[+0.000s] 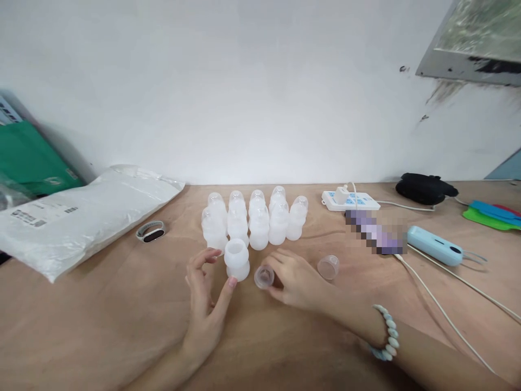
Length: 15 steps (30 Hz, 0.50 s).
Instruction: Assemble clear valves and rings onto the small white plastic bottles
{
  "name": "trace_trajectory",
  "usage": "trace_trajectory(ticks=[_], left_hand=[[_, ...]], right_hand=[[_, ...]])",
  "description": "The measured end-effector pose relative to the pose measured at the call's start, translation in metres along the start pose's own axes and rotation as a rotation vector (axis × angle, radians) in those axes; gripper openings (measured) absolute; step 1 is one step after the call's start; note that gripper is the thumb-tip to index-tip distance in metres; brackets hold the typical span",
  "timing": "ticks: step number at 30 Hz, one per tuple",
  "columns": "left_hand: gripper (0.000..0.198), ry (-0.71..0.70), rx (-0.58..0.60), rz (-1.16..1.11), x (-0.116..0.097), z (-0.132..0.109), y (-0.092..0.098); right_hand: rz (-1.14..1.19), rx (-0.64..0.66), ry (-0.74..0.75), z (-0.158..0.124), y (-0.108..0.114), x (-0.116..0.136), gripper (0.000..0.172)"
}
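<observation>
An uncapped translucent white bottle (236, 260) stands upright on the table. My left hand (207, 298) is beside it, thumb and fingers spread apart, the thumb tip close to the bottle's base. To the right, my right hand (293, 279) has its fingers closed on a small clear ring-shaped piece (264, 277). A loose clear dome cap (328, 267) lies on the table to the right of that hand. Behind both hands, several white bottles with clear domed caps (259, 227) stand upright in rows.
On the brown table (122, 320) are a white package (93, 209), a fitness band (151, 232), a power strip (350, 201), a purple pixelated item (372, 231), a light blue device (434, 245), a black pouch (425, 188) and white cables. A green item (36, 157) is at the far left.
</observation>
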State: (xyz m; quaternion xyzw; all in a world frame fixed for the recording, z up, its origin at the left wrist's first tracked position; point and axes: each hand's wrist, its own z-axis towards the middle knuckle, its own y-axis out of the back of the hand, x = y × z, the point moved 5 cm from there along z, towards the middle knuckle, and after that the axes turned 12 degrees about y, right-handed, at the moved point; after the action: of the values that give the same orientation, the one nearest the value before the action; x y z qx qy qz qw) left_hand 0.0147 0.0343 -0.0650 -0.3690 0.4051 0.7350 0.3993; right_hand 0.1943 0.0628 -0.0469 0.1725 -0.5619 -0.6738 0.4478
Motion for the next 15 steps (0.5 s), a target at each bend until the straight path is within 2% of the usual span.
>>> trace_trajectory(ticks=[3,6,8,10,12,15], left_hand=[[0.036,-0.073,-0.014,-0.03,-0.001,-0.002,0.002],[0.036,-0.237,0.017,-0.025,-0.009,-0.009,0.003],[0.031,-0.36,0.143,0.041,-0.017,-0.016,-0.002],[0.027,-0.415,0.342,0.148,-0.022,-0.021,-0.014],[0.03,-0.377,0.5,0.233,-0.024,-0.025,-0.026],[0.042,-0.267,0.574,0.276,-0.022,-0.026,-0.036]], right_hand=[[-0.008,0.065,0.023,0.001,-0.011,-0.002,0.013],[0.002,0.107,0.065,-0.008,-0.012,0.003,0.014],[0.031,0.132,0.083,-0.016,-0.009,0.007,0.019],[0.095,0.13,0.087,-0.024,-0.005,0.01,0.031],[0.18,0.086,0.07,-0.03,0.001,0.012,0.038],[0.255,0.002,0.057,-0.033,0.007,0.013,0.023]])
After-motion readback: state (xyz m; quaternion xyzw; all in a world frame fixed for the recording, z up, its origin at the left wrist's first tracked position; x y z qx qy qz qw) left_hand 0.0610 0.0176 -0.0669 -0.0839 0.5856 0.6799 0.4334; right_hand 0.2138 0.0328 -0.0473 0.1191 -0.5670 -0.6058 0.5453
